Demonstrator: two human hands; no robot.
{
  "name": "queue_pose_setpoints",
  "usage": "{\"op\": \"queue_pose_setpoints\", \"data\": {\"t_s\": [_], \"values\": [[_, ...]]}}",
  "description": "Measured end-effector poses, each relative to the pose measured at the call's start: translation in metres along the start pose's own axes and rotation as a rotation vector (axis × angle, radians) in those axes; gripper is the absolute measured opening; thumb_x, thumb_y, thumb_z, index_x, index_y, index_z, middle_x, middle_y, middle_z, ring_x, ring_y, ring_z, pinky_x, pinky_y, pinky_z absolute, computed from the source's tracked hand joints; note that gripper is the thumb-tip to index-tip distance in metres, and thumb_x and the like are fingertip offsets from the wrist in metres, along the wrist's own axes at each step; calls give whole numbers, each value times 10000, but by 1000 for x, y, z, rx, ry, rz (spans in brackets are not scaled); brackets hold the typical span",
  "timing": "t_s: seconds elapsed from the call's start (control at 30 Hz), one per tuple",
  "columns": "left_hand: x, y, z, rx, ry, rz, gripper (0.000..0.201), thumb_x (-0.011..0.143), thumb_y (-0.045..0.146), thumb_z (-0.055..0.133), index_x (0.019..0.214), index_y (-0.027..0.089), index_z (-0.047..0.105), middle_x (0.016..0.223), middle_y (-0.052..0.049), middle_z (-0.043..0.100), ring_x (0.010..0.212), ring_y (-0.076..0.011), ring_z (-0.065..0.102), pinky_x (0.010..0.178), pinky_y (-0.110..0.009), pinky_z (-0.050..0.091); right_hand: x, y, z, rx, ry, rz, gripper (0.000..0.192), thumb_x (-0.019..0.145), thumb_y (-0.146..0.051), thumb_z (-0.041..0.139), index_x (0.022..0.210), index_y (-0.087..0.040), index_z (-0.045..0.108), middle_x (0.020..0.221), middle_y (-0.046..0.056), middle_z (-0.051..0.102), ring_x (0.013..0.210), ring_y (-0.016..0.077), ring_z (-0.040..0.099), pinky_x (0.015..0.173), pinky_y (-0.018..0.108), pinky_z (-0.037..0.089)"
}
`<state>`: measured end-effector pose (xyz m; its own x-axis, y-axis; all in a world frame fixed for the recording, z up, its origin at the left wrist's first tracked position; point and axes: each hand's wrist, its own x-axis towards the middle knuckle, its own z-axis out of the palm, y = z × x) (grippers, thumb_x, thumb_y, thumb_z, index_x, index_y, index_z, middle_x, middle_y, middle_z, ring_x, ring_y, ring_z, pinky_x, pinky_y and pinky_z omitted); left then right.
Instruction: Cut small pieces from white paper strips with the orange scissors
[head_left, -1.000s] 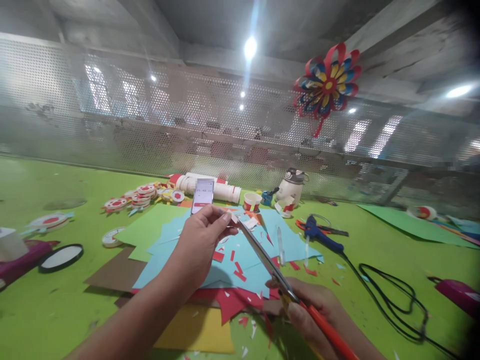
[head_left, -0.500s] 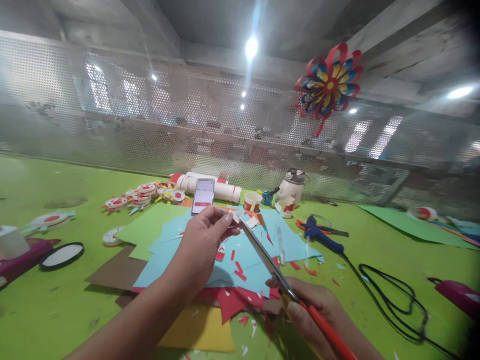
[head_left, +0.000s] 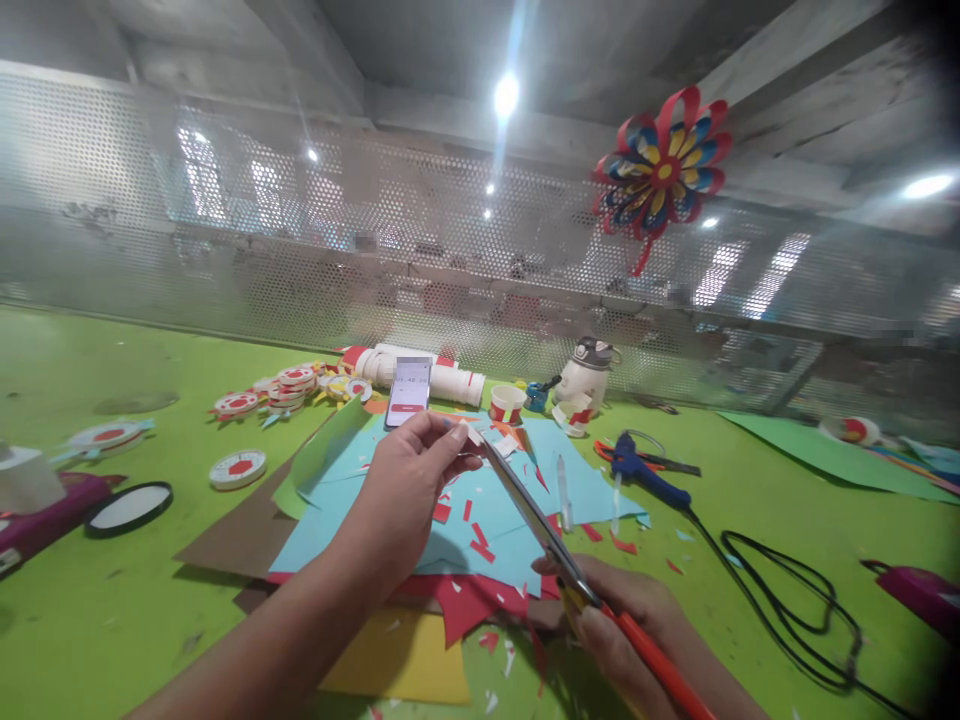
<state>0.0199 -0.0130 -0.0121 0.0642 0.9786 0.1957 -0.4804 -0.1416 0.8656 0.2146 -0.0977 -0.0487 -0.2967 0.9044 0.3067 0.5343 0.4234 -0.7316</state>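
My left hand (head_left: 409, 490) pinches a small piece of white paper (head_left: 470, 434) between thumb and fingertips, above a pile of blue paper sheets (head_left: 480, 505). My right hand (head_left: 626, 620) grips orange-handled scissors (head_left: 570, 575) low at the front. Their long blades reach up and left, and the tips meet the small paper piece. Red paper scraps (head_left: 480, 550) lie scattered over the blue sheets beneath both hands.
A phone (head_left: 409, 390) leans on white rolls (head_left: 442, 380) behind the pile. Red-and-white paper discs (head_left: 285, 385) lie at the left, a blue glue gun (head_left: 637, 465) with black cord (head_left: 787, 600) at the right. A paper flower (head_left: 660, 170) hangs on the mesh wall. The green table (head_left: 112, 620) carries yellow, brown and red sheets.
The green sheet at the left of the pile has curled up and shifted, uncovering more brown paper. Both hands and the scissors have stayed nearly in place.
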Motion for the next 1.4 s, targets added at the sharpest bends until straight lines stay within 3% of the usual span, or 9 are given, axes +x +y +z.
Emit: {"op": "queue_pose_setpoints", "data": {"t_s": [0.13, 0.3, 0.53, 0.77, 1.0, 1.4], "values": [[0, 1, -1, 31, -6, 11, 145, 711, 234, 672, 692, 135, 568, 713, -17, 595, 682, -119, 564, 704, -272, 473, -1, 1, -2, -10, -14, -19, 504, 894, -559, 372, 1045, -166, 650, 858, 94, 714, 822, 255, 668, 588, 260, 507], [0, 3, -2, 56, -4, 29, 136, 721, 232, 662, 696, 135, 570, 698, -19, 596, 670, -121, 570, 680, -266, 477, -1, 3, -3, -24, -30, -13, 513, 892, -571, 369, 1062, -171, 641, 1002, 104, 719, 884, 268, 674, 577, 254, 498], [0, 2, -2, 54, 2, 27, 144, 708, 236, 676, 689, 135, 575, 690, -23, 598, 667, -125, 573, 685, -275, 481, -1, 4, -1, -42, -17, -8, 537, 895, -586, 349, 1046, -166, 646, 1028, 110, 719, 933, 277, 665, 588, 257, 505], [2, 1, -3, 58, -2, 30, 147, 712, 246, 674, 694, 137, 577, 691, -20, 593, 660, -124, 569, 688, -281, 482, -1, 1, -1, -40, 10, -41, 500, 902, -567, 358, 1031, -186, 655, 1018, 94, 725, 886, 257, 679, 545, 241, 504], [2, 2, -3, 64, -1, 24, 146, 713, 240, 669, 687, 138, 568, 687, -19, 588, 658, -124, 564, 689, -284, 481, -2, 0, 0, -60, 45, -48, 513, 899, -577, 361, 1038, -186, 662, 1002, 94, 731, 868, 251, 686, 557, 242, 520], [0, 1, -2, 49, 14, 41, 122, 709, 221, 666, 681, 140, 579, 686, -19, 601, 665, -124, 572, 667, -267, 482, -1, 2, -2, -52, -1, -45, 475, 899, -535, 386, 1043, -178, 664, 965, 94, 736, 829, 244, 687, 632, 260, 522]]}}
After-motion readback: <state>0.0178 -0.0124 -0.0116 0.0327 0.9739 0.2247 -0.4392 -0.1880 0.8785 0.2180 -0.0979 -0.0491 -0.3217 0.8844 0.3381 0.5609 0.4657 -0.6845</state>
